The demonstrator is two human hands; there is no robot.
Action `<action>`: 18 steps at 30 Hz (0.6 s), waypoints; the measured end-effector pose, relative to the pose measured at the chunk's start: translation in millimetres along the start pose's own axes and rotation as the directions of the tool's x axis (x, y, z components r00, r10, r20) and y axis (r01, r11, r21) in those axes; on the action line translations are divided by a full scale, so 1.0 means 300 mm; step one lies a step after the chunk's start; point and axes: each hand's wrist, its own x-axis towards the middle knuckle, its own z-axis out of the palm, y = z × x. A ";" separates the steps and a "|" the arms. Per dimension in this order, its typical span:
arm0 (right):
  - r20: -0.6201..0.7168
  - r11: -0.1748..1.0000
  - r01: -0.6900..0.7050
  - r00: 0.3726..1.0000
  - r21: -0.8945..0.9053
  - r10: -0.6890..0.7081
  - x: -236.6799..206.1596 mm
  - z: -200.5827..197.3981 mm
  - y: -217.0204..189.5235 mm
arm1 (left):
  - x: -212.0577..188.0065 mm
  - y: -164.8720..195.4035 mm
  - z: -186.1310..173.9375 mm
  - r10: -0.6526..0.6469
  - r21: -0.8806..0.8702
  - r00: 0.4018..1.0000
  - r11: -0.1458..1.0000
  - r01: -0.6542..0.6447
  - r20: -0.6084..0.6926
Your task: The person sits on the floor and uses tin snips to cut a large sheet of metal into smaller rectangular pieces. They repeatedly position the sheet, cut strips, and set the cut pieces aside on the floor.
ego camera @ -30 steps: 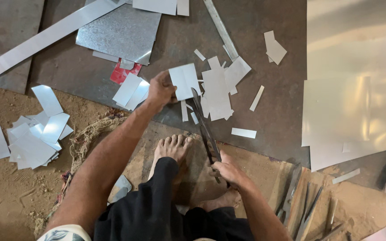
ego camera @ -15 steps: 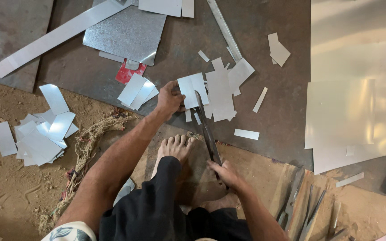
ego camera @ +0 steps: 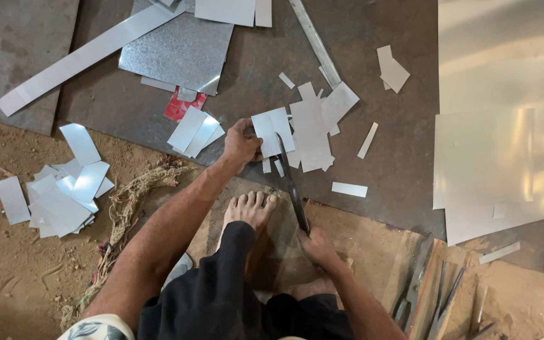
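Observation:
My left hand (ego camera: 240, 143) grips a small rectangular piece of shiny sheet metal (ego camera: 272, 129) and holds it at the blades of long dark metal shears (ego camera: 292, 186). My right hand (ego camera: 317, 247) is closed on the shears' handle, low and to the right of my bare foot (ego camera: 251, 208), whose toes rest on a brown board. Just right of the held piece lies a heap of cut metal pieces (ego camera: 313, 126) on the dark steel floor plate.
A pile of cut metal pieces (ego camera: 58, 192) lies on the sandy ground at left. A long metal strip (ego camera: 89, 53), a galvanised sheet (ego camera: 177, 53) and a red scrap (ego camera: 184, 107) lie ahead. Large shiny sheets (ego camera: 505, 126) fill the right. Tools (ego camera: 442, 296) lie at lower right. A rope (ego camera: 127, 195) trails by my arm.
The view has shifted slightly. My left hand still holds the metal piece at the shears; the shears' blades have closed further along it.

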 end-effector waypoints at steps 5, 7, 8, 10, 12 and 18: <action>0.330 0.858 -0.154 0.944 0.491 -0.020 -0.027 -0.126 -0.089 | -0.064 -0.035 0.026 0.024 -0.001 0.996 1.000 -0.024 0.083; 0.291 0.814 -0.160 0.957 0.559 -0.012 -0.044 -0.167 -0.144 | -0.089 -0.050 0.038 0.023 -0.033 0.992 0.999 -0.020 0.121; 0.253 0.807 -0.160 0.967 0.569 0.014 -0.052 -0.176 -0.168 | -0.098 -0.054 0.039 0.018 -0.048 0.993 0.999 -0.013 0.117; 0.214 0.830 -0.207 0.971 0.518 0.108 -0.059 -0.180 -0.199 | -0.105 -0.056 0.040 0.011 -0.061 0.994 0.998 -0.004 0.112; 0.199 0.867 -0.299 0.951 0.398 0.236 -0.045 -0.161 -0.206 | -0.100 -0.053 0.040 0.010 -0.051 0.994 0.999 -0.005 0.109; 0.057 0.958 -0.283 0.958 0.052 0.280 0.025 -0.082 -0.162 | -0.106 -0.037 0.028 -0.073 -0.001 0.994 0.997 0.074 0.080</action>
